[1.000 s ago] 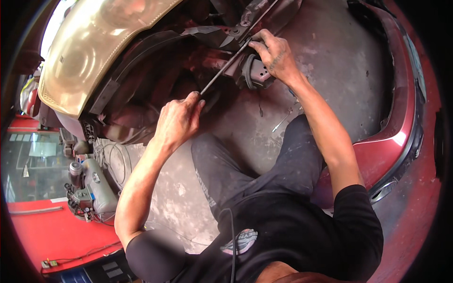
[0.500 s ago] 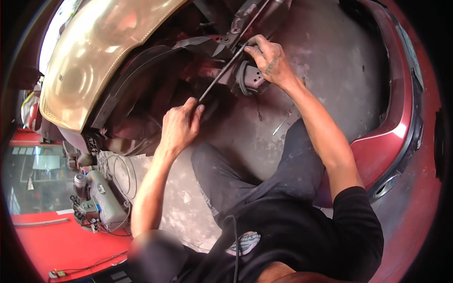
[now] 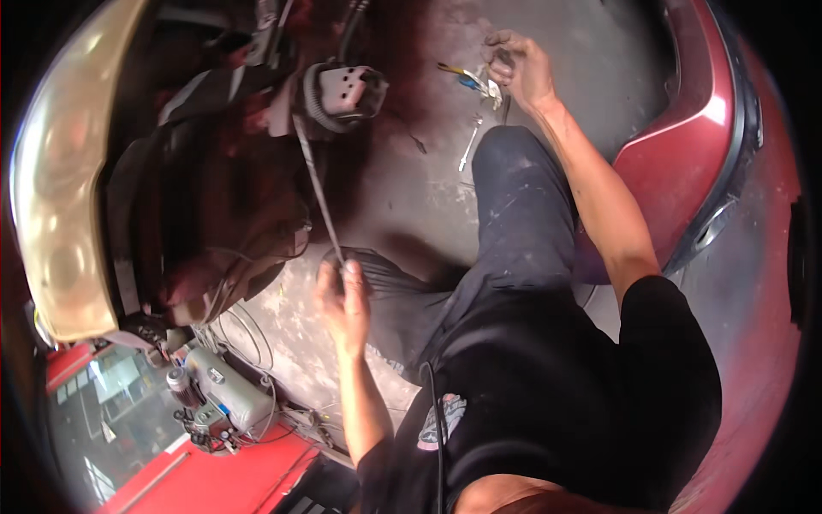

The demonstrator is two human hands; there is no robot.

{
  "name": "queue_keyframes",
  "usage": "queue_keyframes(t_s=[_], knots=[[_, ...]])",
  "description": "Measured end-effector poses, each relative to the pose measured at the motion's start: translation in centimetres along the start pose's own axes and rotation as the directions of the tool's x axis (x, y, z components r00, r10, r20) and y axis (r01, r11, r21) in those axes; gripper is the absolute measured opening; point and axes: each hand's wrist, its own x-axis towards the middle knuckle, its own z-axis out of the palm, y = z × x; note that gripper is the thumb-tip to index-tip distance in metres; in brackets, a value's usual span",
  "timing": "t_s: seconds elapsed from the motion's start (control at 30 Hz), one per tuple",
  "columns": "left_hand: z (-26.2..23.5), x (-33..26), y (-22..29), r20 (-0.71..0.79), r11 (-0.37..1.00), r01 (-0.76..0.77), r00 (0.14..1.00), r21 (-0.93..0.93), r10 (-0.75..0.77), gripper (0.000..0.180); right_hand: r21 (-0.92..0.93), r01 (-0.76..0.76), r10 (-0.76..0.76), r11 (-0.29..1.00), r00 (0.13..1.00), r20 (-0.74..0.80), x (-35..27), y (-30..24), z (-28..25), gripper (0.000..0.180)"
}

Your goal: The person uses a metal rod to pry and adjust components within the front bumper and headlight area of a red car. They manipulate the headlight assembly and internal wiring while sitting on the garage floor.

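My left hand [image 3: 344, 304] is closed around the near end of a long thin rod [image 3: 318, 184]. From there the rod slants up toward a boxy metal end piece [image 3: 347, 90] with holes at the front of the car; whether it touches this piece I cannot tell. To the right, my right hand [image 3: 524, 73] is over the floor with its fingers loosely curled and apart, and nothing shows in them. Close beside its fingertips lie small tools [image 3: 473, 81], one with a yellow and blue part. Below them is a slim metal wrench-like tool [image 3: 469, 146].
A yellowed headlight [image 3: 64, 188] borders the left side, above dark exposed front parts of the car. A red bumper [image 3: 676, 137] stands on the right. At the lower left is a grey air compressor [image 3: 227, 385] with hoses, near a red floor area [image 3: 214, 475].
My right hand has let go of the rod and moved right, to the tools on the floor. My left hand has lowered, still holding the rod. The view has shifted to the right.
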Motion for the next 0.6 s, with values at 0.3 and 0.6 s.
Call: queue_keyframes(t_s=[0.3, 0.6], knots=[[4.0, -3.0, -4.7, 0.135, 0.995, -0.049, 0.990, 0.085, 0.037, 0.022, -0.035, -0.359, 0.301, 0.933, 0.828, -0.473, 4.1, 12.7, -21.6, 0.041], [5.7, -4.6, -4.6, 0.083, 0.955, 0.292, 0.954, -0.039, -0.289, 0.031, -0.837, -0.543, 0.078, 0.066, 0.839, -0.538, 3.4, 22.5, -29.2, 0.041]])
